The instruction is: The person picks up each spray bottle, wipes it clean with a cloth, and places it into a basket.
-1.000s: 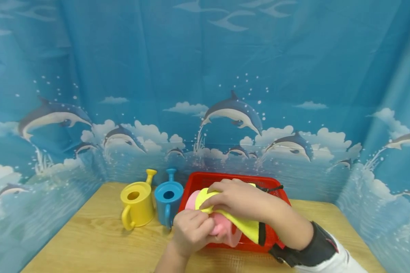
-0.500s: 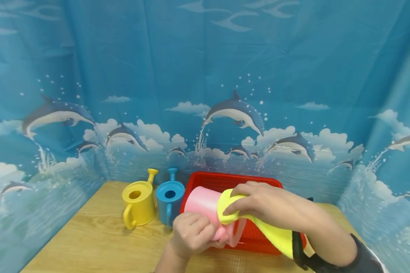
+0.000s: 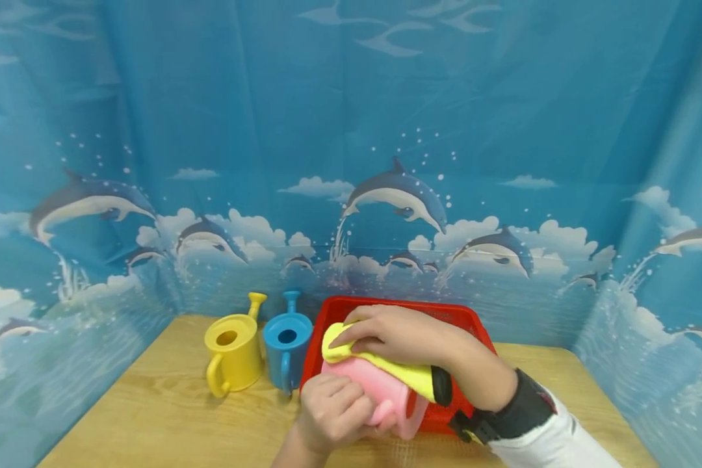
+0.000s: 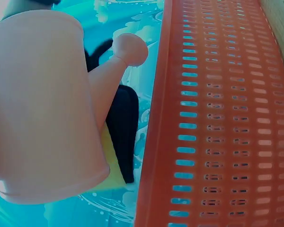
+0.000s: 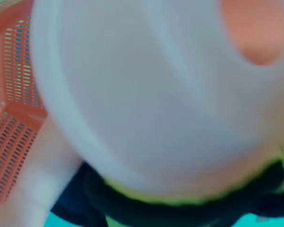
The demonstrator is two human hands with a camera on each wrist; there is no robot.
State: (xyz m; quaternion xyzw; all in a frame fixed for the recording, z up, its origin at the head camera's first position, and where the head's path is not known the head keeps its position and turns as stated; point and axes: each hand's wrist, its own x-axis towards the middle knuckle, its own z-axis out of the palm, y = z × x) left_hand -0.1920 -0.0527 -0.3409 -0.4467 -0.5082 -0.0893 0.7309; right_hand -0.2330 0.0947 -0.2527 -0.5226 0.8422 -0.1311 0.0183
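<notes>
My left hand (image 3: 335, 411) grips the handle of a pink watering can (image 3: 380, 385), which lies tilted on its side over the basket's front. With its fingers curled over a yellow cloth (image 3: 409, 376) with a black edge, my right hand (image 3: 394, 335) presses the cloth on the can's upper side. Seen from the left wrist, the can's body (image 4: 42, 104) and its spout with a round rose (image 4: 130, 49) are in full sight, the cloth's black edge (image 4: 125, 127) behind them. The can's opening (image 5: 255, 28) appears large and blurred in the right wrist view.
A red perforated basket (image 3: 409, 304) stands behind and under the hands. To its left, a blue watering can (image 3: 286, 357) and a yellow one (image 3: 236, 357) stand upright on the wooden table (image 3: 134, 409). A dolphin-print curtain (image 3: 304, 130) surrounds the table.
My right hand slid with the cloth rightward toward the can's opening, then back left and up to the base end. The left hand kept its grip on the handle; the can tilted slightly.
</notes>
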